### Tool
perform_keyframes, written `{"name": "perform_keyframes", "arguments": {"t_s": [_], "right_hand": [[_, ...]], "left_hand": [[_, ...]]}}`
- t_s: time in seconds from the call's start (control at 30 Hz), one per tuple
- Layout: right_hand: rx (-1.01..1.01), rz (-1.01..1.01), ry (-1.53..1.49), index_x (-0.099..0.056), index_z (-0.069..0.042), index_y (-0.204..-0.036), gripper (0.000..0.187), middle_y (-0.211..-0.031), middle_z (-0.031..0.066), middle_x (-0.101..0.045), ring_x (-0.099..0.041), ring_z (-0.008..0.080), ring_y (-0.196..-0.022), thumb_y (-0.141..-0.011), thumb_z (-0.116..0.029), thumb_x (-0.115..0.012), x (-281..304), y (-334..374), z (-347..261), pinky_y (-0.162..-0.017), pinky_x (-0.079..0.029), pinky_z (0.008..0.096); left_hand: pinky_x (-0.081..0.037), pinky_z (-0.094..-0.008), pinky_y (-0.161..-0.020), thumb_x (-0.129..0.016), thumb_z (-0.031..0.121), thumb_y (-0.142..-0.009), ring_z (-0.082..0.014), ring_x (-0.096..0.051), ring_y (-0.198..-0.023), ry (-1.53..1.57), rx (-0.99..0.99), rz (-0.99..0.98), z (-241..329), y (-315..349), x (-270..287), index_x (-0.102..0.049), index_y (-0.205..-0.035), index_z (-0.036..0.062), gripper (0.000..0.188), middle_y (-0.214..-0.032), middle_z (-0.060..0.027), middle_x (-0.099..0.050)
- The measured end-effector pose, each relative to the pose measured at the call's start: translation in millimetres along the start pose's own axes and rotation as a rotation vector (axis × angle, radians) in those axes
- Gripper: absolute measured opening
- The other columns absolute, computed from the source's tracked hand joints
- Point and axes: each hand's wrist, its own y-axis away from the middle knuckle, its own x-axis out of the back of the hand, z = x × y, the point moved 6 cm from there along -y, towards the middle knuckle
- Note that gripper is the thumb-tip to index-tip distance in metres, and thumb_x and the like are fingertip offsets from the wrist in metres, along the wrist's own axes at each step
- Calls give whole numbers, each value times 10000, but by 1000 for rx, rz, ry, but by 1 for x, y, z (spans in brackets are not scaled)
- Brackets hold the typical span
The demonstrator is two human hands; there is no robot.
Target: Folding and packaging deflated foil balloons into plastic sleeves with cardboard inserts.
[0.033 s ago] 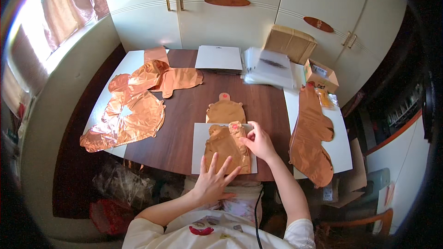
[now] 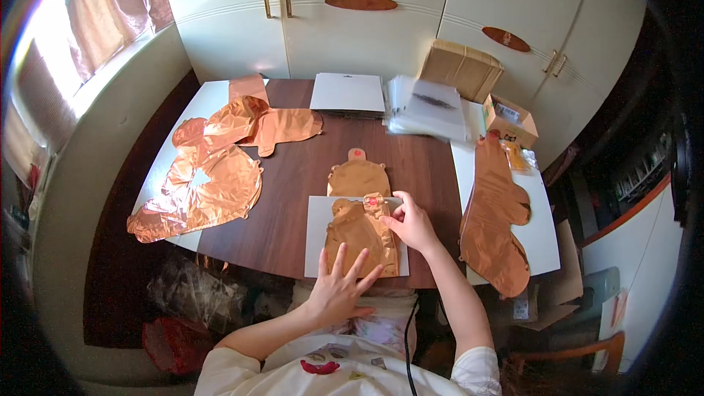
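Observation:
A flat copper-coloured foil balloon (image 2: 352, 231) lies folded over a white card (image 2: 315, 242) at the table's near edge. Its rounded far end (image 2: 358, 178), with a small tab and red spot, sticks out beyond the card. My left hand (image 2: 337, 292) rests with spread fingers on the near part of the foil. At the right edge, my right hand (image 2: 414, 227) has its fingers bent, thumb against a folded strip that bears another red spot. The undersides of those fingers are partly hidden.
Crumpled copper foil balloons (image 2: 227, 191) cover the table's left side; another long one (image 2: 493, 213) lies at right. Along the back are a white card stack (image 2: 347, 92), clear plastic sleeves (image 2: 429, 114), a cardboard box (image 2: 460, 70) and a small open box (image 2: 522, 130).

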Motion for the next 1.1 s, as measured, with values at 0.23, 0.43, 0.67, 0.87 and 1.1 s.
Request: {"name": "perform_keyframes", "arguments": {"t_s": [0.23,0.43,0.67,0.87,1.1], "right_hand": [[-114,-71,87,-502,-46,-1102,427,-784,120,-651,-640,289,-750,-759,-213,-691,-4,-21,5,-656,-486,381],[193,206,402,-541,-74,-1043,262,-950,117,-599,-613,290,-820,-811,-171,-614,2,-4,-18,-692,-494,385],[405,-232,558,-365,-29,-1336,551,-1377,168,-361,-318,277,-1296,-917,-383,-418,-34,50,-38,-1069,-237,432],[312,-322,725,-178,-22,-1415,714,-1473,150,-192,-160,261,-1373,-922,-527,-283,-37,26,-17,-1107,-128,447],[187,-272,749,-191,-24,-1411,678,-1473,142,-201,-168,272,-1371,-930,-488,-307,-28,-17,2,-1097,-101,501]], "left_hand": [[-225,-690,-931,-597,679,-637,-463,-268,-1266,6,8,7,0,0,1,-245,-1415,285,940,-1433,-123,-280],[-214,-693,-935,-585,684,-647,-472,-265,-1265,-2,4,15,1,1,2,-243,-1415,283,931,-1432,-125,-280],[-197,-712,-926,-526,743,-648,-486,-272,-1255,-36,-23,1,-1,1,-5,-292,-1397,277,912,-1403,-153,-321],[-191,-706,-935,-564,716,-641,-476,-245,-1272,8,-11,-12,-3,0,4,-290,-1399,264,924,-1429,-135,-285],[-198,-698,-944,-581,696,-638,-463,-243,-1279,23,-5,-16,-3,1,1,-265,-1410,259,941,-1435,-124,-278]]}}
